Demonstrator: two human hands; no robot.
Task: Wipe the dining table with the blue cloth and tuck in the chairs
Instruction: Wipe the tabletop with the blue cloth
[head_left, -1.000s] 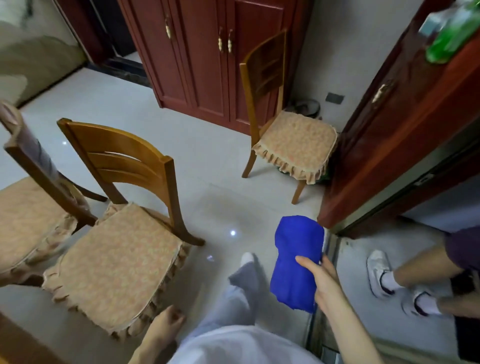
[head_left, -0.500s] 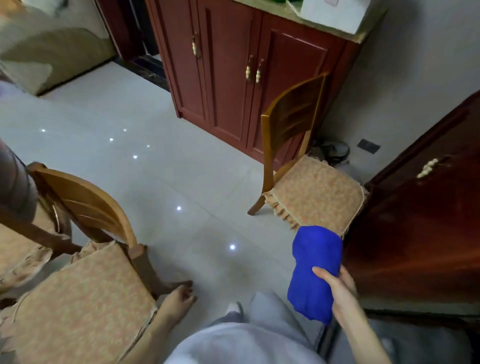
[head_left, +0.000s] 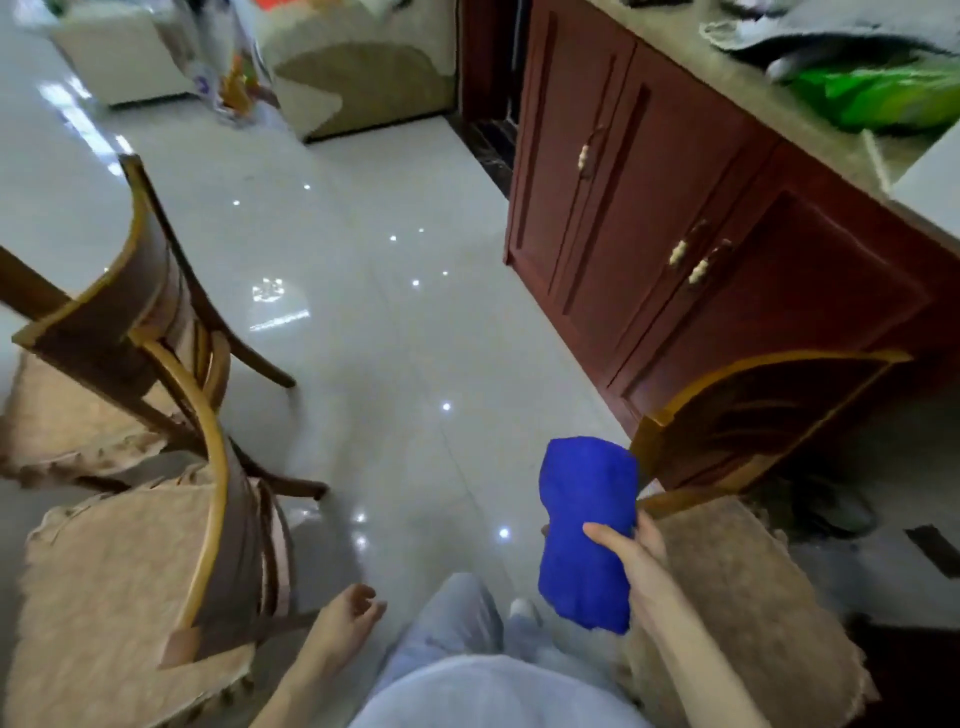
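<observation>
Two wooden chairs stand well left of the cabinet: the far chair and the near chair, both with beige frilled seat cushions.

Left hand: left of the cabinet, just beside the near chair's back. Its fingers are loosely curled and hold nothing; contact with the chair cannot be told.

Blue cloth: vivid blue, soft nap, bunched into an upright roll pinched in at the middle. It is held in the air in front of the cabinet's near end.

Right hand: thumb and fingers wrapped round the cloth's middle.

Third chair: its back is against the cabinet front and its cushion faces the person.

Floor: pale glossy tile with light spots, left of the cabinet. The cabinet is dark red wood with brass handles, and a green bag lies on top.
</observation>
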